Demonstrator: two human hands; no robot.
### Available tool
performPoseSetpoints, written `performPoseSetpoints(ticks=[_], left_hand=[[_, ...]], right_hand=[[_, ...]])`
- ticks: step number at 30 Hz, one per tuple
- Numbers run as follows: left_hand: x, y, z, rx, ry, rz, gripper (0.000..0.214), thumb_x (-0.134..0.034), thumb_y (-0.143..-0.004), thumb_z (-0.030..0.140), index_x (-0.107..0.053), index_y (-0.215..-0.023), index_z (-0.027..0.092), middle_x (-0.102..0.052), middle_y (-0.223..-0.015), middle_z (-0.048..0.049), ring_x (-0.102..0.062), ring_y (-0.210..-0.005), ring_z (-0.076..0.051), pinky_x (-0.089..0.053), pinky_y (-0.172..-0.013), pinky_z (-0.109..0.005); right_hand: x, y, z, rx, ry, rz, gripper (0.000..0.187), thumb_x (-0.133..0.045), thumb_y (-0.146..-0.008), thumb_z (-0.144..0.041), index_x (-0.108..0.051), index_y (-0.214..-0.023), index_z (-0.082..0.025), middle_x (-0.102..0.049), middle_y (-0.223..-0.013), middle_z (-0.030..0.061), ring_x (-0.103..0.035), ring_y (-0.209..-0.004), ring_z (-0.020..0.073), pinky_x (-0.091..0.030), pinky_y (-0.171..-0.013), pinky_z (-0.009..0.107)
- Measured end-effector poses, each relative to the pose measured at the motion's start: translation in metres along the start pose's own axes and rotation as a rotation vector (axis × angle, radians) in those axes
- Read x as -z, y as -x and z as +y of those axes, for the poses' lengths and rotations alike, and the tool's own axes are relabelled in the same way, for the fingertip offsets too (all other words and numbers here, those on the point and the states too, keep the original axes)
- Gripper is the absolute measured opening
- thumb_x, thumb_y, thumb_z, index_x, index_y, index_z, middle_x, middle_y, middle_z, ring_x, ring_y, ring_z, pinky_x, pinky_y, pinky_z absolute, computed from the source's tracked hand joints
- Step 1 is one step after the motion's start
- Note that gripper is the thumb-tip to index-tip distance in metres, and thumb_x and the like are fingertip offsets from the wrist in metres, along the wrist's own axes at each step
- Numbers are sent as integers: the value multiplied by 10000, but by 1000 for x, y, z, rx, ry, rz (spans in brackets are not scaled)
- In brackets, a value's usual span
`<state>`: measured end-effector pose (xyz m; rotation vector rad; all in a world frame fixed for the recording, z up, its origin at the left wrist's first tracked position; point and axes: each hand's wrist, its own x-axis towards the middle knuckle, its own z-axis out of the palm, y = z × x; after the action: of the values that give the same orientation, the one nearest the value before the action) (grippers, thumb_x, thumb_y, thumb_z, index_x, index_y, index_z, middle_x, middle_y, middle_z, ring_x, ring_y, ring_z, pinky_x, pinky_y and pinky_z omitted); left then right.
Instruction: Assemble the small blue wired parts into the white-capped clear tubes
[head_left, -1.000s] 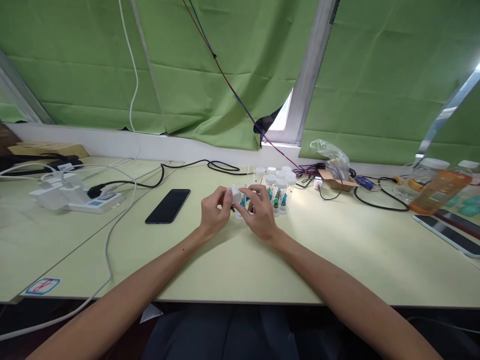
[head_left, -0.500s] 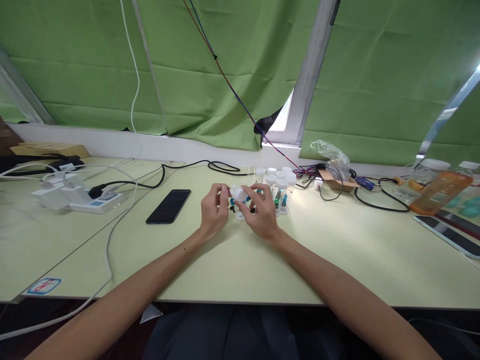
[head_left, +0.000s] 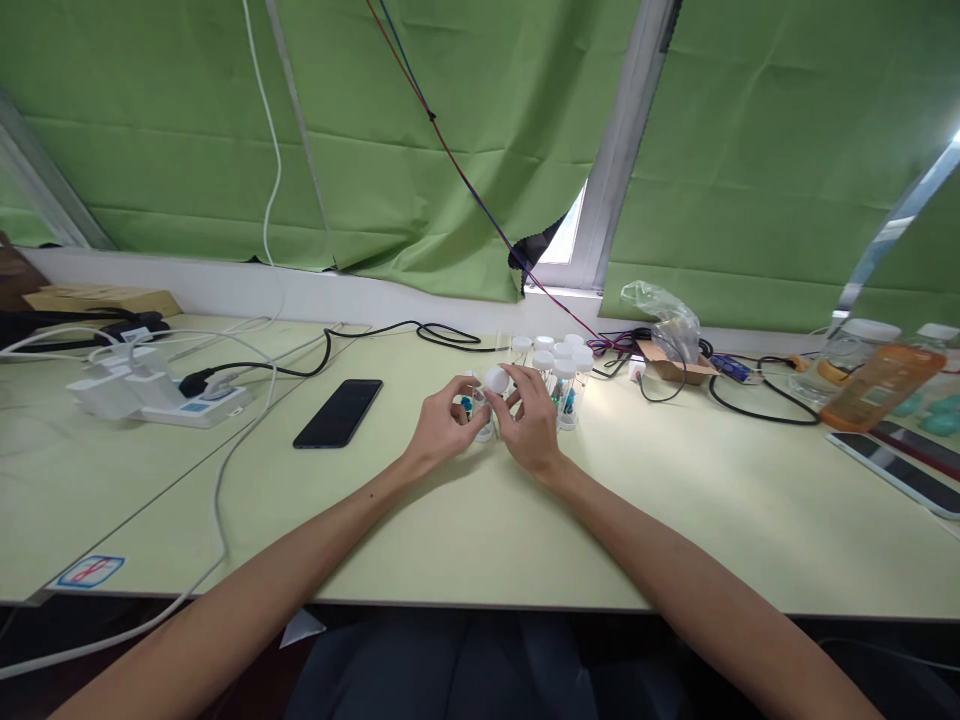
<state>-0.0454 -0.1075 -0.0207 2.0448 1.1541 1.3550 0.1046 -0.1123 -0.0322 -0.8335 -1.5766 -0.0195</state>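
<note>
Both my hands meet over the pale green table (head_left: 675, 520) in front of a cluster of small clear vials with white caps (head_left: 559, 375). My left hand (head_left: 442, 430) is closed round a clear vial (head_left: 480, 418) with blue-green bits inside, standing near the tabletop. My right hand (head_left: 529, 420) pinches a white cap (head_left: 496, 379) at the vial's top. The vial's lower part is partly hidden by my fingers.
A black phone (head_left: 338, 412) lies to the left. A white power strip (head_left: 161, 395) with cables sits at far left. Black cables (head_left: 442, 335), a plastic bag (head_left: 664, 315), an orange bottle (head_left: 877, 385) and another phone (head_left: 896, 468) lie to the right. Green blinds hang behind.
The vial has gone from tilted in the air to upright near the table. My left hand moved right and down around it; my right fingers brought the white cap to its top.
</note>
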Motion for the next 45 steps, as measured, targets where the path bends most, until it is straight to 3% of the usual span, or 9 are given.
performPoseSetpoints(ticks=[13, 20, 27, 33, 45], left_hand=[[-3, -2, -8, 3, -131, -207, 235, -626, -787, 405, -547, -885, 206, -616, -803, 17, -436, -459, -71, -350, -479, -239], [-1, -2, -9, -103, -181, -163, 213, -634, -769, 385, -528, -757, 201, -528, -628, 41, -408, -505, -94, -344, -506, -244], [3, -2, -5, -165, -174, -128, 259, -618, -799, 431, -621, -926, 206, -540, -689, 26, -418, -577, -112, -390, -567, -249], [5, -2, -6, -145, -119, -121, 347, -576, -835, 436, -601, -1100, 212, -574, -759, 5, -483, -653, -130, -426, -621, -255], [8, -4, -7, -189, -115, -93, 338, -577, -830, 397, -605, -1100, 196, -552, -737, 8, -435, -616, -117, -395, -584, -240]], right_hand=[[1, 0, 0, -49, 56, -44, 344, -493, -964, -312, -496, -1298, -228, -606, -1094, 74, -562, -655, 124, -477, -586, 277], [3, -1, -3, -79, 85, -77, 319, -444, -983, -319, -522, -1280, -235, -602, -1085, 74, -581, -682, 129, -505, -668, 296], [3, -4, -2, -66, 65, -6, 310, -412, -994, -316, -489, -1271, -200, -591, -1063, 79, -567, -715, 132, -493, -726, 304], [3, -4, -2, -100, 49, 18, 305, -387, -1003, -341, -468, -1257, -192, -598, -1051, 77, -539, -672, 123, -471, -693, 292], [4, -4, -2, -100, 26, 4, 316, -377, -1005, -343, -471, -1265, -190, -582, -1007, 74, -514, -683, 131, -456, -649, 284]])
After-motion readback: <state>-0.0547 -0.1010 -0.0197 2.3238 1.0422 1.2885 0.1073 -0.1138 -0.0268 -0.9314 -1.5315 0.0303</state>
